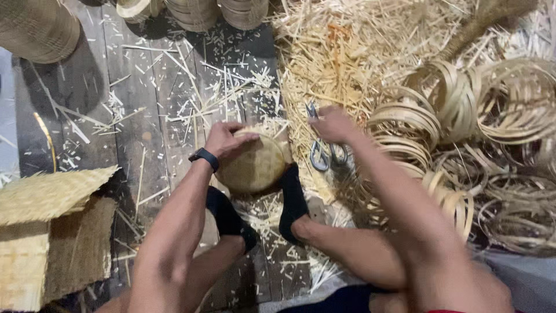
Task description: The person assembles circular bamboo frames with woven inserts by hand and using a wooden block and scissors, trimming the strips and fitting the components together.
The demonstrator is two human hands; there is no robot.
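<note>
A round woven basket [255, 165] is sitting on the plank floor [139, 116] between the person's two feet, the left hand [226, 139] lying on its top. Just right of it, scissors [321, 148] are lying on a heap of strips [324, 64] under the right hand [333, 124]. Coiled strip hoops [463, 116] are lying further right, woven mats [52, 232] at the left.

Two hands [227, 139] [333, 123], one round woven basket [255, 165], one pair of scissors [321, 148] — two black socks [229, 217] [292, 203].

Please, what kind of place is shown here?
Probably a bamboo basket-weaving workshop: bamboo strip offcuts litter the wooden floor, coiled strips lie in heaps, and woven mats lie nearby.
</note>
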